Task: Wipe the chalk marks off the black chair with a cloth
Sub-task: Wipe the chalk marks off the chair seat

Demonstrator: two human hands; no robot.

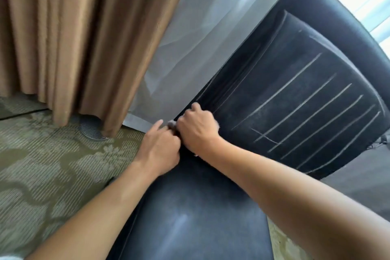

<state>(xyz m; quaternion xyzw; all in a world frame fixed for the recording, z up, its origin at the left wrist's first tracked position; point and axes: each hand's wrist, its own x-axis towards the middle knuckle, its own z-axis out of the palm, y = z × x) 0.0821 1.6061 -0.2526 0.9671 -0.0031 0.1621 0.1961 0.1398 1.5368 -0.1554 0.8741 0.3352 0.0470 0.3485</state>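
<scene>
Bunching a small cloth [172, 124] at frame centre, right hand [197, 130] fingers are gripping it on the black chair [295, 91]; left hand [160, 148] fingers are pinching beside it.

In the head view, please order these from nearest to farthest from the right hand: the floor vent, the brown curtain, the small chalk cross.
From the right hand:
1. Chalk cross, on the backrest, just right.
2. Floor vent, left, under the curtain hem.
3. Brown curtain, upper left; its hem reaches the vent, so nearly level.

The black chair [274, 82] stands tilted in view, its padded backrest crossed by long parallel white chalk marks [312, 107], fainter toward its left side. Only a small pale scrap of the cloth [172, 124] shows at the backrest's lower left corner.
</scene>
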